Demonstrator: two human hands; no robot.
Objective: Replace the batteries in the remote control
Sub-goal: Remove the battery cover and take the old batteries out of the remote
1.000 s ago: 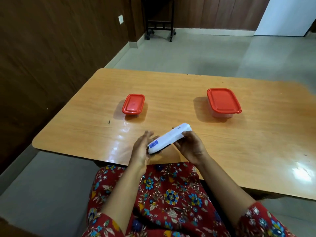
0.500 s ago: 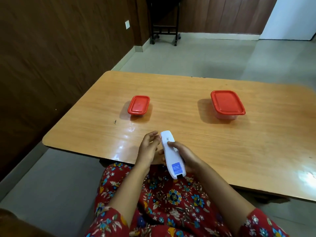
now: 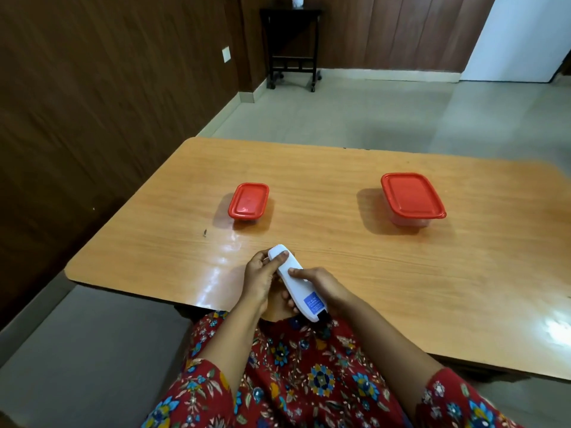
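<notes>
The person holds the white remote control (image 3: 296, 282) with both hands, just over the near edge of the wooden table (image 3: 340, 264), with its back side up and a blue sticker near the end closest to the body. The left hand (image 3: 259, 281) is wrapped around the far end with its thumb pressed flat on the back. The right hand (image 3: 321, 287) grips the near half from the side and below, its thumb pressing on the middle of the back. The back cover looks closed, so I think the thumbs are getting ready to slide it off. If they push too hard or the wrong way, the cover could snap, or the remote could slip out and fall on the lap or floor. When it opens, the batteries might pop out and roll off the table. Two boxes with red lids sit farther back, a small red-lidded box (image 3: 248, 201) on the left and a bigger red-lidded box (image 3: 412, 196) on the right, well apart. Both are shut, so I cannot tell what is inside. Nothing lies between the hands and the boxes.
</notes>
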